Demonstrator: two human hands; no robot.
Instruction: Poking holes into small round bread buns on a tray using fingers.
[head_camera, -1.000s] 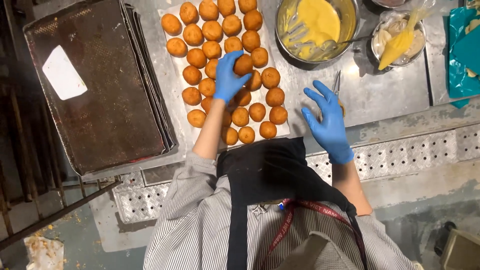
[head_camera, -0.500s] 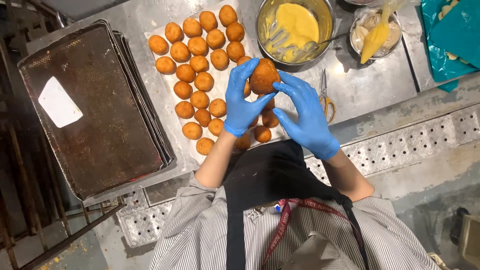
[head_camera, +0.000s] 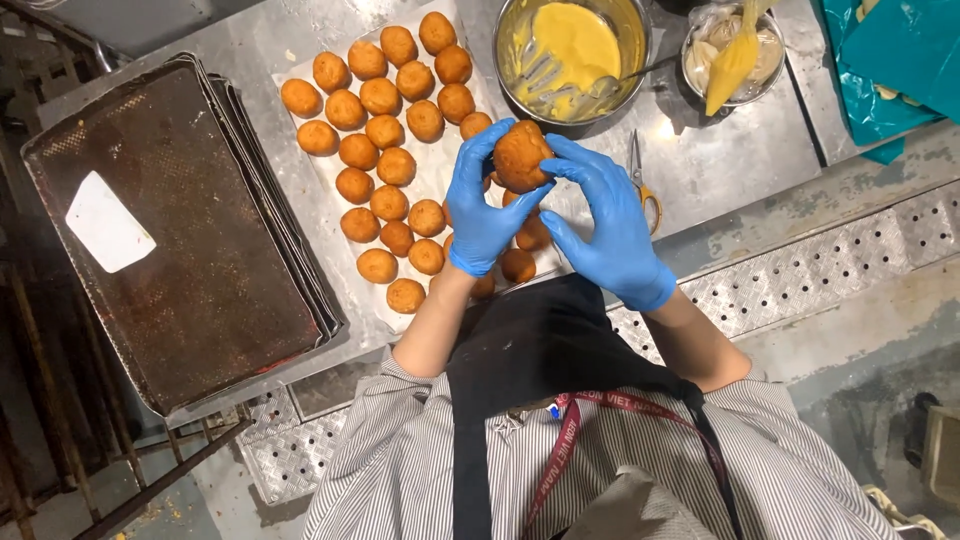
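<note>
A golden-brown fried ball (head_camera: 521, 155) sits raised above the steel worktop (head_camera: 700, 180), cupped between both blue-gloved hands. The left hand (head_camera: 484, 205) wraps it from the left side and beneath, fingers curled up around its near-left flank; the right hand (head_camera: 603, 215) closes on it from the right, fingertips hooked over its top-right edge. Neither hand is spread flat and neither is pressed palm to palm: each curves around the ball, which fills the gap between the fingertips. The ball is close to round, so no long axis shows; what matters is that it lies at the fingertips, out ahead of both palms and roughly midway between them, with the left hand carrying slightly more of its underside as far as the view tells.

Directly below and to the left of the held ball lies a sheet of white paper (head_camera: 440, 170) covered with rows of like fried balls (head_camera: 380, 140), some of them hidden under the wrists. Just beyond the hands stands a metal bowl of yellow batter (head_camera: 572, 50) with a utensil resting in it. To its right is a smaller bowl (head_camera: 735, 55) with a yellow piping bag in it, and a pair of scissors (head_camera: 640, 180) lies on the steel just beside the right hand. Well to the left is a stack of dark baking trays (head_camera: 190, 240) bearing a white scrap
</note>
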